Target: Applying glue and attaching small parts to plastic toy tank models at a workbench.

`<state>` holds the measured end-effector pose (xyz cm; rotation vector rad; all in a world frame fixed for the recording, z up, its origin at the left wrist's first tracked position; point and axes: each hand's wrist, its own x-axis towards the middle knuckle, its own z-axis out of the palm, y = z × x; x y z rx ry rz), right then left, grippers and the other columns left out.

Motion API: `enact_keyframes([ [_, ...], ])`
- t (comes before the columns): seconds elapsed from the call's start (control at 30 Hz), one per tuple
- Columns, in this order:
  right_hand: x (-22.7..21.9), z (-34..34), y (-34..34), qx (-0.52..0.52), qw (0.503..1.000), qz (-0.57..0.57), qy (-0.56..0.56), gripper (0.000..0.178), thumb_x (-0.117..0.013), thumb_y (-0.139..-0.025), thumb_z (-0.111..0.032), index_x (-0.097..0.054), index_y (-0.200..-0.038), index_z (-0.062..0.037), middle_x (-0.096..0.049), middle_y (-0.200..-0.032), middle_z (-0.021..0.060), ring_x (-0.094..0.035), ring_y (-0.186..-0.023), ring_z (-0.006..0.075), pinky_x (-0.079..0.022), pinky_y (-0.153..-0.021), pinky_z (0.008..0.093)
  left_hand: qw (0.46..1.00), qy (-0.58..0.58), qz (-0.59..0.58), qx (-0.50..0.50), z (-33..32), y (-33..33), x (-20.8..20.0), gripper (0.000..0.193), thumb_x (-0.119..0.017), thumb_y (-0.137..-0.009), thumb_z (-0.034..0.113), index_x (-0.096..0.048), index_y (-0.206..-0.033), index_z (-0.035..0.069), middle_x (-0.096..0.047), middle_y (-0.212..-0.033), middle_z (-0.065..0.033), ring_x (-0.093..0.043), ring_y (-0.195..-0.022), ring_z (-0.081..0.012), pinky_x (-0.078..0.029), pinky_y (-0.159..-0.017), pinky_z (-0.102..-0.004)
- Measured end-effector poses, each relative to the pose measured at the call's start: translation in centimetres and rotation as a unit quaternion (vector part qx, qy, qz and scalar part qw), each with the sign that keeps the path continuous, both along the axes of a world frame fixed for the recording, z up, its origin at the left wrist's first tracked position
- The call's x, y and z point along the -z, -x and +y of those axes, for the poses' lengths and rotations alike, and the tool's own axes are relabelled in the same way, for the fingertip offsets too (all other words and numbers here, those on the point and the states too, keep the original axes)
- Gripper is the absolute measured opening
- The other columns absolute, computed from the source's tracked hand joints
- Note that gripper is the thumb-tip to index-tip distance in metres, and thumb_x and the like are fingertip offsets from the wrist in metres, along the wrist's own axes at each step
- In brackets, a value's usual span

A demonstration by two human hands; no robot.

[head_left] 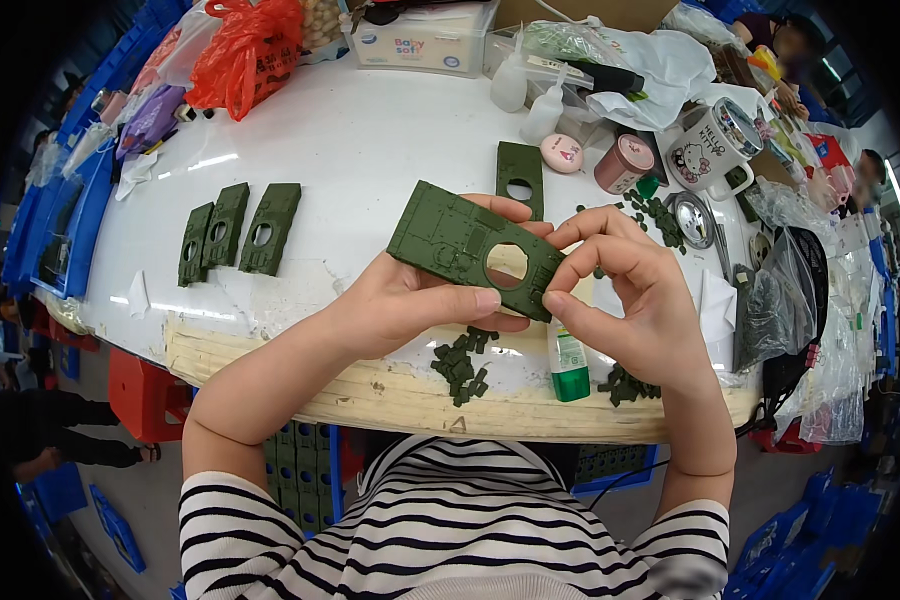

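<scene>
My left hand (pixel 395 300) grips a dark green plastic model tank hull (pixel 442 232) with a round hole, tilted above the table, thumb on top and fingers beneath. My right hand (pixel 635 300) has thumb and forefinger pinched at the hull's right end; anything small between them is too hidden to make out. Below the hull stands a bottle with a green base (pixel 571 375). Loose small green parts (pixel 458 366) lie under my left hand, and another pile of green parts (pixel 627 384) lies below my right wrist. A second hull (pixel 518 162) rests just beyond my hands.
Three more green hulls (pixel 270 228) lie at the left. Scattered green parts (pixel 656 215), a pink tin (pixel 625 163), a white mug (pixel 708 150) and squeeze bottles (pixel 542 112) crowd the right. A red bag (pixel 245 60) and plastic box (pixel 422 45) stand at the back.
</scene>
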<state>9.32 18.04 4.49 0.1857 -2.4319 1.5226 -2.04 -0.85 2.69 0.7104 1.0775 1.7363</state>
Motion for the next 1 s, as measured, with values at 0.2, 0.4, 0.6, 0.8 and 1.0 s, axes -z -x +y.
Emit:
enact_keyframes([
  [0.2,0.2,0.0,0.0,0.003,1.000,0.009,0.003,0.009,-0.072,-0.072,-0.007,-0.065,-0.077,-0.0052,-0.062,-0.099,0.0100,-0.059,-0.101,0.0221,-0.043,-0.089,0.0347,1.000,0.002,-0.006,-0.004,0.0,-0.1,0.0,0.072,-0.068,-0.076,0.016,-0.033,-0.138,0.005,-0.045,-0.135,-0.0200,-0.052,-0.120,-0.0336,-0.053,-0.090,-0.0497],
  [0.4,0.0,-0.2,0.0,0.004,1.000,0.009,-0.004,0.009,-0.072,-0.072,-0.007,-0.064,-0.077,-0.0053,-0.062,-0.099,0.0104,-0.058,-0.102,0.0225,-0.043,-0.089,0.0347,1.000,0.002,0.000,-0.008,0.0,-0.1,0.0,0.071,-0.068,-0.076,0.017,-0.034,-0.137,0.005,-0.047,-0.134,-0.0203,-0.054,-0.118,-0.0336,-0.054,-0.089,-0.0480],
  [0.6,0.3,-0.2,0.0,0.004,1.000,0.019,0.011,0.010,-0.071,-0.072,-0.006,-0.063,-0.077,-0.0054,-0.061,-0.098,0.0100,-0.058,-0.104,0.0229,-0.042,-0.090,0.0348,1.000,0.006,-0.003,-0.009,0.1,-0.2,-0.1,0.072,-0.069,-0.076,0.017,-0.034,-0.137,0.005,-0.048,-0.133,-0.0202,-0.054,-0.118,-0.0336,-0.054,-0.089,-0.0478],
  [0.8,0.2,-0.2,0.0,-0.007,0.999,0.022,0.030,0.014,-0.073,-0.071,-0.007,-0.066,-0.083,-0.0061,-0.060,-0.100,0.0095,-0.058,-0.106,0.0237,-0.042,-0.091,0.0358,1.000,0.000,-0.004,-0.006,0.0,-0.1,-0.2,0.071,-0.065,-0.076,0.015,-0.032,-0.138,0.006,-0.043,-0.136,-0.0214,-0.053,-0.119,-0.0344,-0.053,-0.091,-0.0480],
  [1.0,-1.0,-0.7,-0.1,0.046,0.965,0.144,-0.216,0.031,-0.080,-0.064,-0.010,-0.070,-0.094,-0.0111,-0.056,-0.108,0.0104,-0.054,-0.099,0.0270,-0.043,-0.086,0.0378,0.998,-0.039,-0.039,-0.007,-0.1,0.6,0.0,0.071,-0.061,-0.078,0.015,-0.027,-0.140,0.007,-0.034,-0.142,-0.0231,-0.051,-0.122,-0.0351,-0.052,-0.093,-0.0487],
])
